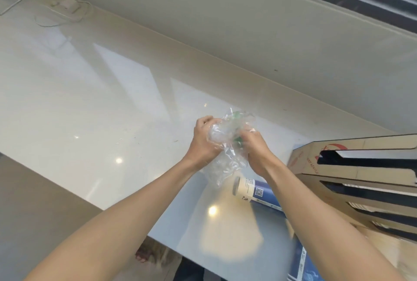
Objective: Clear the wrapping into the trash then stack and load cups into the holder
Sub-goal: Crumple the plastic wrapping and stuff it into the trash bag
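Above glossy countertop (94,91): both hands crumpling wrapping (228,145)

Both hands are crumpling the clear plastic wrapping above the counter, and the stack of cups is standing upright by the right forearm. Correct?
Not quite. The stack of cups is lying on its side on the counter, not upright; the head view shows its end facing left, beside the right forearm. The rest holds: the left hand and right hand are both bunching the clear plastic wrapping above the counter.

Clear crumpled plastic wrapping (228,145) bunched above the counter, blue-and-white stacked cups (250,188) lying on their side below
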